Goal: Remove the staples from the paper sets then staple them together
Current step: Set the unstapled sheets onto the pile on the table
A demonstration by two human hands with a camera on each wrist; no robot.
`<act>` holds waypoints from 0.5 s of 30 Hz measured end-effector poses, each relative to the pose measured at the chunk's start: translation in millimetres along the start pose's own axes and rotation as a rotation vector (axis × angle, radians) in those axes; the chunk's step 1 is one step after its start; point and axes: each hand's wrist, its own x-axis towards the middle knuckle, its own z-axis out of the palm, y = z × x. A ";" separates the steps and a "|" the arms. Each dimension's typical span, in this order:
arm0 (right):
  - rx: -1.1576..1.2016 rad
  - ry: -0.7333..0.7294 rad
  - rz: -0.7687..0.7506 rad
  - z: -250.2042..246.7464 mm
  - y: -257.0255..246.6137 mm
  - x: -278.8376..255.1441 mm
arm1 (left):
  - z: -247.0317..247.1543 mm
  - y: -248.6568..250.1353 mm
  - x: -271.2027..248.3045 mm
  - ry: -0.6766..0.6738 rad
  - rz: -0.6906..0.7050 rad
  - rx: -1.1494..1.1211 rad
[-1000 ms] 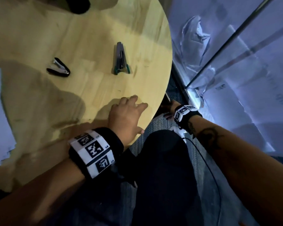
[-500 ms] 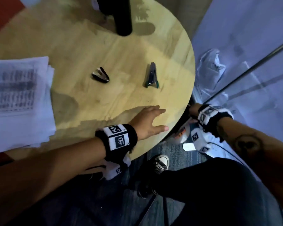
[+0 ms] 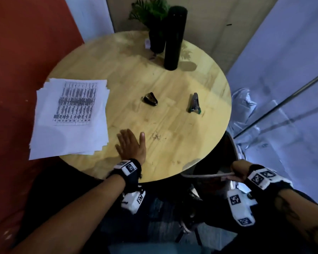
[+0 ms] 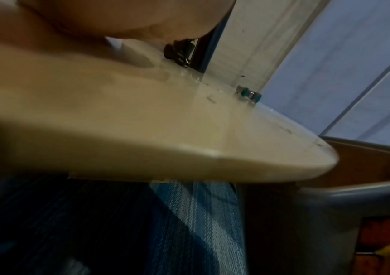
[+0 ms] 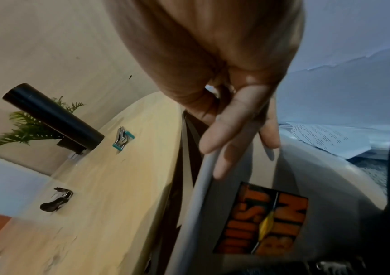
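Note:
A stack of printed paper sets (image 3: 70, 118) lies at the left edge of the round wooden table (image 3: 173, 158), overhanging it. A black staple remover (image 3: 150, 102) sits mid-table, and a grey stapler with green ends (image 3: 194, 106) lies to its right. A small heap of loose staples (image 3: 156, 137) lies near my left hand (image 3: 131, 144), which rests flat on the table just right of the papers. My right hand (image 3: 238, 170) is off the table's near right edge and grips the rim of a grey dustbin (image 5: 318, 176). Its fingers (image 5: 222, 141) curl over that rim.
A tall black cylinder (image 3: 174, 37) and a potted plant (image 3: 151, 13) stand at the table's far side. A red wall is on the left. Crumpled plastic sheeting (image 3: 246, 101) and a metal rail lie to the right. My legs are under the near edge.
My left hand has slid from the table's right edge leftward to lie flat beside the papers. My right hand has come up from below the table, holding the bin rim.

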 end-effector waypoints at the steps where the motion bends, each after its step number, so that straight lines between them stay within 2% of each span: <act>1: -0.037 -0.014 -0.059 4.5 1.7 -1.9 | 6.8 2.8 -1.5 -0.003 0.006 0.028; 3: -0.155 -0.006 -0.042 12.5 -6.3 -6.8 | 16.1 10.3 -1.5 -0.018 0.029 0.079; 5: -0.168 0.041 -0.077 20.5 -10.9 -11.0 | 23.9 15.6 -2.9 -0.045 0.074 0.136; 7: -0.216 0.029 -0.123 28.3 -15.2 -12.2 | 31.0 19.2 -3.7 -0.071 0.124 0.195; 10: -0.181 0.009 -0.096 43.5 -25.2 -15.8 | 34.4 21.0 -1.9 -0.080 0.144 0.231; 13: 0.034 -0.026 -0.023 67.8 -31.6 -8.4 | 32.1 20.5 -1.2 -0.087 0.131 0.210; 15: 0.486 -0.046 0.081 83.7 -37.8 -5.8 | 34.1 21.5 -2.8 -0.067 0.138 0.226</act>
